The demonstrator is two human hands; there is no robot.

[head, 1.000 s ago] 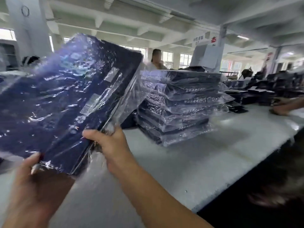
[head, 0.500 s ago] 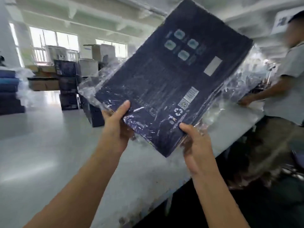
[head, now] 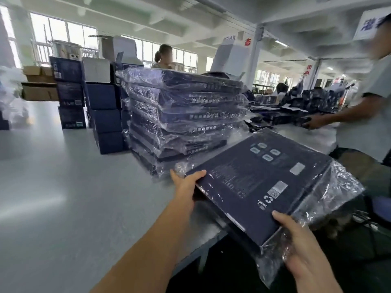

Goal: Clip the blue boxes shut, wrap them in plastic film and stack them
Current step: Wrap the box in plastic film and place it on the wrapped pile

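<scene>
The wrapped box [head: 260, 182], raised steeply before, now lies nearly flat at four o'clock from the stack [head: 182, 115], over the edge of the table [head: 84, 187]; left hand [head: 186, 185] and right hand [head: 296, 240] grip its near corners, thumbs on top.

— What sort of place is this?
— A factory packing floor: a long white worktable [head: 74, 197], a stack of film-wrapped blue boxes [head: 186, 115], piled cartons [head: 104, 119] behind, another worker [head: 368, 106] at the bench, big windows [head: 63, 39].
</scene>
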